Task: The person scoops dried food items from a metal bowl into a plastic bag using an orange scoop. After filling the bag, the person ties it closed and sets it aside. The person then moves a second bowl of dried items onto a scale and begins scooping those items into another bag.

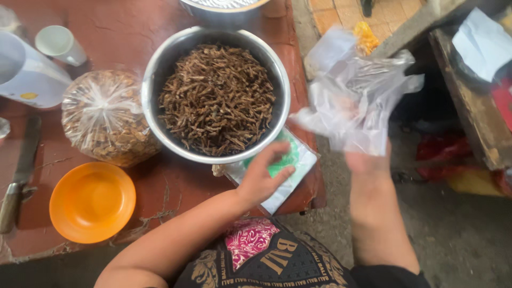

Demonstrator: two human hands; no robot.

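Note:
A steel bowl (154,80) full of thin brown dried strips stands on the red-brown table (160,186). My left hand (264,176) rests with spread fingers on a white-and-green flat packet (298,160) that lies partly under the bowl at the table's right edge. My right hand (368,157) is raised off to the right of the table, inside or behind a clear plastic bag (354,96) that it holds up; the bag is blurred and hides most of the fingers.
A tied clear bag of brown snacks (104,120) lies left of the bowl. An orange plastic bowl (92,201), a knife (18,176), a white cup (58,44) and a white jug (26,77) sit at the left. A second steel vessel (224,8) is behind. Wooden bench (469,106) at right.

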